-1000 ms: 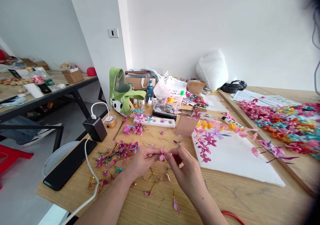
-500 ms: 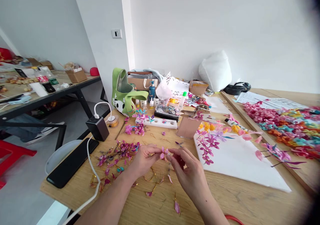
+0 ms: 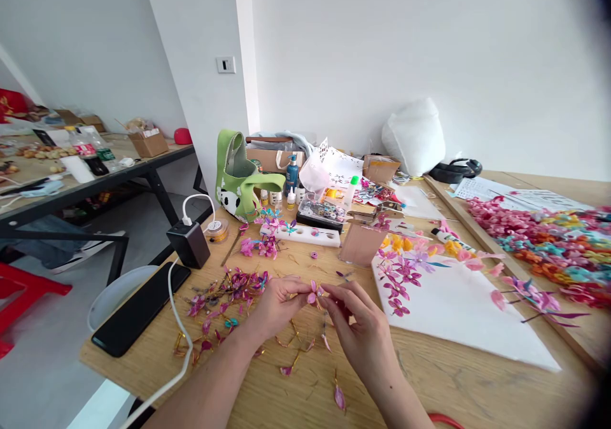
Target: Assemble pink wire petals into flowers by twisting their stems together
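Between my two hands, above the wooden table, is a small pink flower (image 3: 312, 293) with pointed petals. My left hand (image 3: 282, 302) pinches it from the left with thumb and forefinger. From the right, my right hand (image 3: 356, 317) has its thumb and fingertips closed on the same flower, near a pale bead-like spot. Its stem is mostly hidden by the fingers. Loose petals on gold wire (image 3: 287, 369) lie on the table below my hands, and a single purple petal (image 3: 338, 396) is nearer the front edge. A heap of purple wired petals (image 3: 233, 289) lies left of my left hand.
A white foam board (image 3: 458, 308) with purple flowers on it lies to the right. A black phone (image 3: 140, 308), a charger block (image 3: 188, 243) and a white cable (image 3: 174, 302) are at left. Behind stand a green bag (image 3: 233, 181), bottles and a cardboard piece (image 3: 358, 246).
The flower has turned slightly between my fingertips. Both hands stay almost in place, and the whole view has shifted a little.
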A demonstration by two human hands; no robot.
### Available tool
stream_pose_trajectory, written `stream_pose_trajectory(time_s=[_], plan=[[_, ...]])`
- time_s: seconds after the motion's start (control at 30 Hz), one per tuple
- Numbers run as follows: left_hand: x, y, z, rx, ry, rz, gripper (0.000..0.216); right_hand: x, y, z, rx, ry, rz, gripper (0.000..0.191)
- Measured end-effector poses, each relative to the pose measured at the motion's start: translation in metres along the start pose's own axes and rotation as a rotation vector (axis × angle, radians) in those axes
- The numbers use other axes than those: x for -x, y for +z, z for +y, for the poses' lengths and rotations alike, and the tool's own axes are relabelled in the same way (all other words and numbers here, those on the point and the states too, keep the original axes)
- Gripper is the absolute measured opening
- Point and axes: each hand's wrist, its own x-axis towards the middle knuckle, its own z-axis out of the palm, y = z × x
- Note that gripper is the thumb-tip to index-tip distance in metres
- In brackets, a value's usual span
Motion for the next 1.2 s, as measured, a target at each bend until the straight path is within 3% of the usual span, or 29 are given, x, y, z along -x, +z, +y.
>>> stream_pose_trajectory(time_s=[0.63,0.87,1.2], plan=[[0.0009,0.0009,0.0051,-0.093,0.049,-0.012,0.029,0.0038,0.0015,0.0005,0.103,-0.037,-0.055,0.017],[-0.0005,-0.0025,0.0087,0.054,0.016,-0.036,0.023,0.0010,-0.0021,-0.0044,-0.045,-0.004,0.043,0.016],[-0.0012,0.0007,0.0043,-0.001,0.092,-0.012,0.021,0.0038,0.0006,0.0002,0.029,-0.057,0.005,0.015]])
